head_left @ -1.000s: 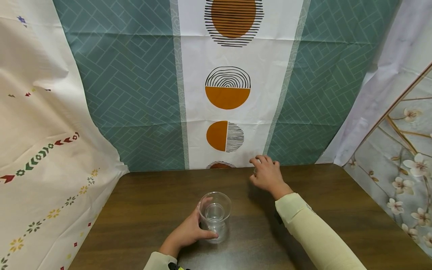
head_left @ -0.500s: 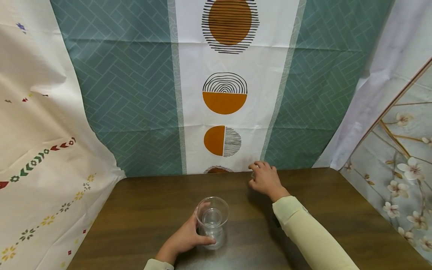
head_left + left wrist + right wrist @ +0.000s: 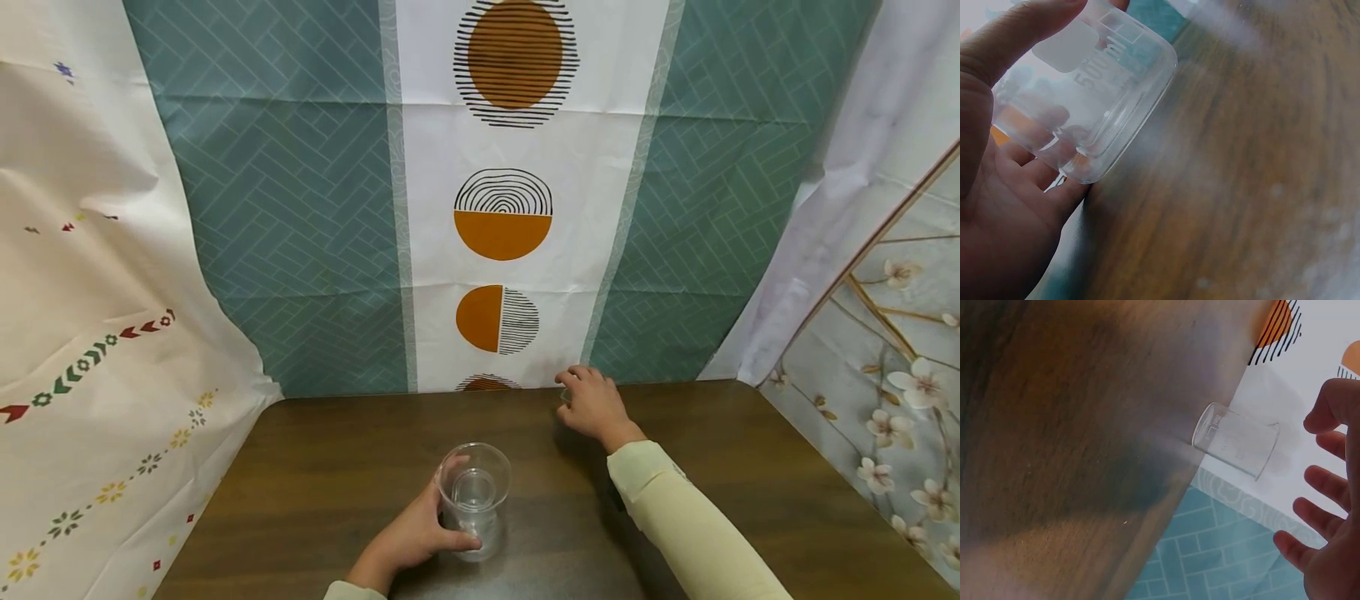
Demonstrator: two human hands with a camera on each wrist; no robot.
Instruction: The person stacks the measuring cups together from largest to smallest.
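A large clear beaker [image 3: 477, 521], marked 500 ml in the left wrist view, stands upright near the middle of the table. My left hand [image 3: 417, 527] grips it from the left, thumb across the near side and fingers behind. Toward the far edge of the table is a much smaller clear beaker [image 3: 1238, 440], mostly hidden behind my right hand [image 3: 594, 406] in the head view. That hand hovers just above and beside the small beaker, fingers spread and loosely bent. In the right wrist view a gap shows between the fingertips [image 3: 1285, 540] and the glass.
The brown wooden table [image 3: 330, 467] ends at a hanging green and white cloth [image 3: 322, 250] right behind the small beaker. A cream patterned cloth [image 3: 90, 292] borders the left side, and a flowered cloth [image 3: 885, 333] the right.
The head view has tilted up slightly, so everything sits a little lower in it. The left hand keeps its grip on the large beaker; the right hand stays over the small one.
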